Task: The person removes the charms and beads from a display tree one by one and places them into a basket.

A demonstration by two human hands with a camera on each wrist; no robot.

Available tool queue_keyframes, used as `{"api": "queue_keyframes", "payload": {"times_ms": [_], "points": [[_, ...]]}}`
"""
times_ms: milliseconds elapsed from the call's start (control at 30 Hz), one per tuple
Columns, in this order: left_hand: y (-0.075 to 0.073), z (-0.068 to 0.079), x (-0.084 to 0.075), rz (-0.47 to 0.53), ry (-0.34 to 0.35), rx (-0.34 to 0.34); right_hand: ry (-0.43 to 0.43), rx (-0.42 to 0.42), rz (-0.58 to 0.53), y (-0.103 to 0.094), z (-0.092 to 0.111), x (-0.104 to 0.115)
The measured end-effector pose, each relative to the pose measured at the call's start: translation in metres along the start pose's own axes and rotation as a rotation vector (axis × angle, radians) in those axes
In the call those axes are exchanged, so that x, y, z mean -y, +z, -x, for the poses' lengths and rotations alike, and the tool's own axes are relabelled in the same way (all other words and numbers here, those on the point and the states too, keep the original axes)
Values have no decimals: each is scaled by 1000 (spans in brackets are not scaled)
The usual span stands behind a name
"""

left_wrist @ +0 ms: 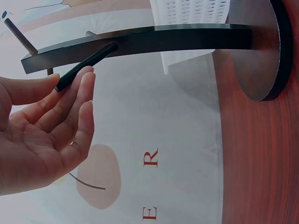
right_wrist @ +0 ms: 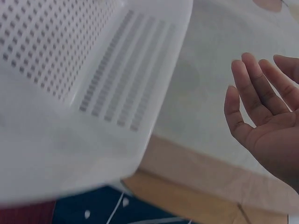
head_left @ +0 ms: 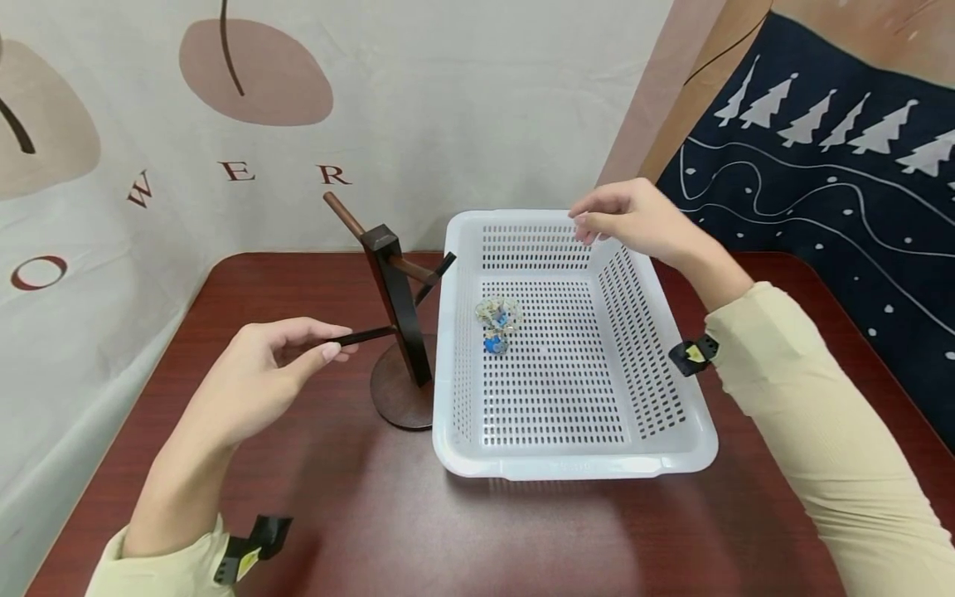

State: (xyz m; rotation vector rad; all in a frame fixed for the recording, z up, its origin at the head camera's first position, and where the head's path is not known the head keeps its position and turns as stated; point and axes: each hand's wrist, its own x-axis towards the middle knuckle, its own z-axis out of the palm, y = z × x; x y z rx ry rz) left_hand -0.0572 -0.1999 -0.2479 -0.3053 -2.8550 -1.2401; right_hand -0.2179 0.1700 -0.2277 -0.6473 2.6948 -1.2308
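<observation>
My left hand (head_left: 257, 377) pinches the end of a dark peg (head_left: 364, 336) between thumb and fingers. That peg sticks out from the slanted post (head_left: 406, 311) of a dark wooden stand with a round base (head_left: 384, 390). In the left wrist view, the thumb and fingertips meet the tip of the peg (left_wrist: 84, 67). My right hand (head_left: 634, 220) hovers over the far right corner of a white plastic basket (head_left: 582, 466), holding nothing. Its fingers are loosely bent and spread in the right wrist view. A small clear and blue bundle (head_left: 496, 317) lies inside the basket; its kind is unclear.
The stand's base is close against the basket's left side, and its other pegs (head_left: 345, 214) jut out at the top. Behind the reddish-brown table (head_left: 298, 464) hangs a pale cloth (head_left: 462, 108) with letters; a dark cloth with white trees (head_left: 806, 191) hangs at the right.
</observation>
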Motion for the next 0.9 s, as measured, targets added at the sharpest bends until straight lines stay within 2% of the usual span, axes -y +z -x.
{"api": "queue_keyframes", "payload": {"times_ms": [267,567,800,900], "points": [[1,1,2,8,8,-2,51,-62,43,-24,20,-26],[2,1,6,32,38,6,126,-137,104,-39,50,-64],[-3,5,14,7,22,7,181,-162,241,-43,74,-91],[-7,4,21,-4,6,-32,238,-143,292,-43,85,-99]]}}
